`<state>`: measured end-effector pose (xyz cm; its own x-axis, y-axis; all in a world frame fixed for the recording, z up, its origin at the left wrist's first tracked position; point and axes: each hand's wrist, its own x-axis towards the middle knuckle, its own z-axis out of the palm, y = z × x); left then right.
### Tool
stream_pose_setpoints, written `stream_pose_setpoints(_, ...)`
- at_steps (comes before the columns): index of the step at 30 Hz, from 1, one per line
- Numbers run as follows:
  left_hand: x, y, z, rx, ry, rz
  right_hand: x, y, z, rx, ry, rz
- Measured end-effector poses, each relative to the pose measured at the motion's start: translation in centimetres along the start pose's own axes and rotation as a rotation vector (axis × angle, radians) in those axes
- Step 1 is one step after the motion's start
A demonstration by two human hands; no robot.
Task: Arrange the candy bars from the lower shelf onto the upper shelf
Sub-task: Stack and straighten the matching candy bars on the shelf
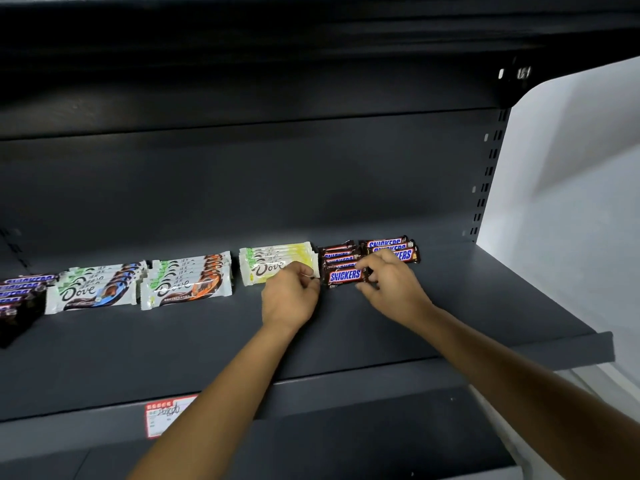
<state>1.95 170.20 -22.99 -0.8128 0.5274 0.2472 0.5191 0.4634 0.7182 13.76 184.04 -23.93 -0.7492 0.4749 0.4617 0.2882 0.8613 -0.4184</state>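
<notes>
View from the head camera: the front Snickers bar lies flat on the dark shelf, at the near end of a short row of Snickers bars. A second Snickers row sits just beside it to the right, and the yellow Dove stack just beside it to the left. The right hand has its fingers curled round the bar's right end, thumb underneath. The left hand, likewise curled, appears to pinch the crimped right edge of the stack's front wrapper, close against the Snickers bar's left end. The bar is probably light and fairly stiff inside slick, crinkly film. A hold across the body should serve better than one on the flimsy end seals.
</notes>
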Motion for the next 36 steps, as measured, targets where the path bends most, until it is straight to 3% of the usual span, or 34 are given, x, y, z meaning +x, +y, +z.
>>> stream_pose_setpoints(9,-7.8,-0.7,-4.8,0.321,-0.024,0.252,-5.9,-6.3,0.1,-0.05,0.007,-0.107)
stream_pose_setpoints(15,-13.9,-2.1,-6.5,0.337,0.026,0.405,-12.0,-9.9,0.0,-0.025,0.09,-0.242)
stream_pose_setpoints(20,-18.6,-3.9,-6.5,0.348,0.064,0.541,-17.4,-10.6,0.5,-0.017,0.04,-0.284)
stream_pose_setpoints(26,-21.9,-7.1,-3.8,0.453,-0.011,0.561,-22.2,-7.7,2.5,-0.055,-0.109,-0.178)
stream_pose_setpoints(36,-21.2,-12.9,3.4,0.59,-0.316,0.329,-24.3,0.4,8.7,-0.123,-0.442,0.154)
